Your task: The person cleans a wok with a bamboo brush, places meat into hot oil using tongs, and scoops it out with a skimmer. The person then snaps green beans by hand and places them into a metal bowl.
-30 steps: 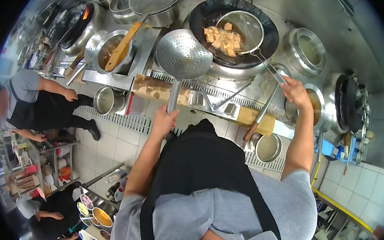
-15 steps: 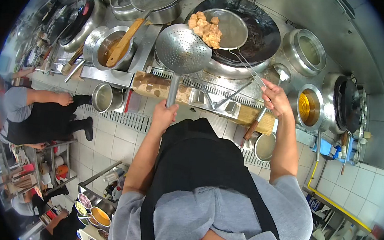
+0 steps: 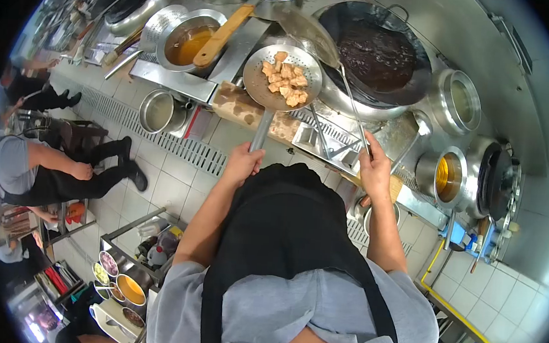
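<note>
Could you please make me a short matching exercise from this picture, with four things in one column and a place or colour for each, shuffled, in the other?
Things
1. Wok
2. Ladle
3. Food
4. Strainer

Places or colours
A. Held by the right hand
B. In the ladle
C. Black
D. Held by the left hand

Pairs: 1-C; 2-D; 3-B; 4-A
</note>
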`<state>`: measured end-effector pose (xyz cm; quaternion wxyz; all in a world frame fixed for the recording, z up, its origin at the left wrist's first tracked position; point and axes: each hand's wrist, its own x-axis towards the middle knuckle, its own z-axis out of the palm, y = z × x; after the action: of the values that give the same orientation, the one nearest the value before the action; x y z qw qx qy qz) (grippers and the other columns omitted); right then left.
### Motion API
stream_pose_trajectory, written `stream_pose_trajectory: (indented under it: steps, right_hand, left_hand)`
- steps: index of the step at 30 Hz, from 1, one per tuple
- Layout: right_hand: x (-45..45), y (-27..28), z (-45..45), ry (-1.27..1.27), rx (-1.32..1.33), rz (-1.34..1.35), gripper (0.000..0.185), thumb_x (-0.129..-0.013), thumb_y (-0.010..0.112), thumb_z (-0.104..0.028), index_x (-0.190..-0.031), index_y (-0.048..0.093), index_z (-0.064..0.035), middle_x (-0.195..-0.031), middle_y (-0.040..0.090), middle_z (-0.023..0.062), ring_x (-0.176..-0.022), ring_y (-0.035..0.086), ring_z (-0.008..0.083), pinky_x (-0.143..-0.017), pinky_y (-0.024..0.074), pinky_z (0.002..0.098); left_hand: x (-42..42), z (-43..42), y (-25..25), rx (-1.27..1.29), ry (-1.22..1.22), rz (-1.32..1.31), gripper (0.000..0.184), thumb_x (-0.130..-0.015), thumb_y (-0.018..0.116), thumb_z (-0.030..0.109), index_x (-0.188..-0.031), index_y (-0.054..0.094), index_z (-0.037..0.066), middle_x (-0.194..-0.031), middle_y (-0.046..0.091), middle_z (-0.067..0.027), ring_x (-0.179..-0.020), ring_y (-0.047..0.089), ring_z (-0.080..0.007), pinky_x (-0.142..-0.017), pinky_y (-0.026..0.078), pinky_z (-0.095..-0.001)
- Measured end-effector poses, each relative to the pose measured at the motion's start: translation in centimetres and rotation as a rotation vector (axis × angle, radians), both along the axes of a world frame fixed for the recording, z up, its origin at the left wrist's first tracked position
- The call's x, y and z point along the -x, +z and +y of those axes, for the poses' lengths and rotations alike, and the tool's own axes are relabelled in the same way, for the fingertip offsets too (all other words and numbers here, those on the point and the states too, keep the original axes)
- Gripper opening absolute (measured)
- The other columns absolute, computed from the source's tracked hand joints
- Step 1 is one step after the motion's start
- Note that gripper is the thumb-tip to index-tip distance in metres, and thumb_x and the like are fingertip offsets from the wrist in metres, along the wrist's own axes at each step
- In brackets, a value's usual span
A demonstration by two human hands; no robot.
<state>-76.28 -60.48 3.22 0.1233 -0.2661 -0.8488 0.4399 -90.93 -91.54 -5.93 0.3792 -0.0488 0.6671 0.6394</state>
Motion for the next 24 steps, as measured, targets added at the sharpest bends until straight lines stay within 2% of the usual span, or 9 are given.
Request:
stream_pose_trajectory:
  steps: [1,2,5,6,12,17,20,22,24]
  right_hand:
    - [0.2,-0.6,-0.2,-0.020,0.022,-0.014,0.045,-0.094,0.059,-0.004,-0.139,0.057,-0.0014,-0.098,0.071,0.0115,-0.079,0.061,0.0126,-0.076,0.0498,0.0279]
    - [0.8,-1.2,-0.4,-0.001,0.059,0.121,0.046,-0.095,0.058,-0.004,-0.141,0.057,-0.0018,-0.089,0.068,0.0072,-0.070,0.057,0.0102,-0.065,0.0481,0.0267]
    - [3.9,1.6,-1.5,-0.067,0.450,0.078,0.052,-0.097,0.050,0.001,-0.148,0.047,-0.0033,-0.083,0.060,0.0017,-0.059,0.047,0.0041,-0.049,0.0364,0.0210]
    - [6.1,2.1,-2.4,-0.140,0.570,0.163,0.053,-0.097,0.049,0.001,-0.149,0.044,-0.0038,-0.078,0.055,-0.0005,-0.050,0.038,0.0036,-0.041,0.0269,0.0220]
    - [22.8,2.2,-4.2,0.014,0.845,0.285,0.053,-0.096,0.054,0.000,-0.148,0.044,-0.0009,-0.081,0.058,0.0024,-0.058,0.046,0.0064,-0.047,0.0366,0.0231]
    - [34.8,0.7,-6.2,-0.054,0.978,0.314,0.044,-0.098,0.059,-0.008,-0.139,0.047,0.0008,-0.094,0.068,0.0108,-0.072,0.058,0.0130,-0.057,0.0473,0.0288]
    - [33.3,2.6,-8.2,0.016,1.104,0.331,0.046,-0.101,0.062,-0.030,-0.134,0.048,-0.0016,-0.100,0.068,0.0112,-0.077,0.061,0.0151,-0.061,0.0506,0.0298]
    - [29.6,2.1,-9.6,0.041,1.230,0.389,0.050,-0.102,0.061,-0.042,-0.132,0.050,-0.0037,-0.103,0.068,0.0101,-0.079,0.062,0.0156,-0.064,0.0522,0.0307]
    - [23.0,-1.1,-10.6,0.240,1.146,0.284,0.051,-0.101,0.059,-0.050,-0.128,0.054,-0.0071,-0.104,0.068,0.0077,-0.080,0.063,0.0153,-0.065,0.0528,0.0313]
  left_hand:
    - [0.1,-0.6,-0.3,0.016,-0.008,0.013,0.016,-0.092,0.067,0.016,-0.085,0.056,0.006,-0.065,0.054,-0.0004,-0.049,0.049,-0.0085,-0.043,0.037,-0.0261]
    - [0.4,-1.0,-0.6,0.029,-0.019,0.030,0.016,-0.092,0.067,0.016,-0.085,0.057,0.006,-0.065,0.055,-0.0003,-0.049,0.049,-0.0085,-0.043,0.037,-0.0259]
    - [2.0,-2.2,-1.9,0.036,-0.039,0.051,0.017,-0.093,0.067,0.018,-0.087,0.057,0.006,-0.066,0.056,-0.0004,-0.050,0.050,-0.0084,-0.044,0.038,-0.0256]
    - [2.8,-2.6,-2.4,0.034,-0.048,0.056,0.017,-0.093,0.067,0.018,-0.088,0.057,0.005,-0.066,0.056,-0.0005,-0.051,0.050,-0.0084,-0.044,0.038,-0.0256]
    - [7.2,-3.1,-5.4,-0.031,-0.044,0.022,0.026,-0.095,0.068,0.025,-0.103,0.062,0.002,-0.080,0.067,-0.0068,-0.058,0.059,-0.0114,-0.051,0.047,-0.0277]
    - [7.4,-6.0,-5.2,-0.126,-0.102,-0.214,0.053,-0.098,0.065,0.043,-0.128,0.055,0.001,-0.107,0.071,-0.0122,-0.081,0.066,-0.0177,-0.071,0.052,-0.0336]
    - [5.5,-10.6,-5.7,-0.169,-0.015,-0.347,0.060,-0.098,0.064,0.049,-0.134,0.052,0.002,-0.114,0.071,-0.0120,-0.090,0.069,-0.0213,-0.077,0.053,-0.0349]
    - [2.8,-15.2,-9.8,-0.053,0.050,-0.283,0.060,-0.098,0.064,0.046,-0.135,0.052,0.001,-0.112,0.071,-0.0128,-0.089,0.069,-0.0210,-0.075,0.054,-0.0344]
    - [-1.0,-21.8,-15.5,0.180,0.123,-0.237,0.057,-0.098,0.065,0.045,-0.131,0.054,0.000,-0.106,0.071,-0.0115,-0.084,0.068,-0.0210,-0.072,0.055,-0.0348]
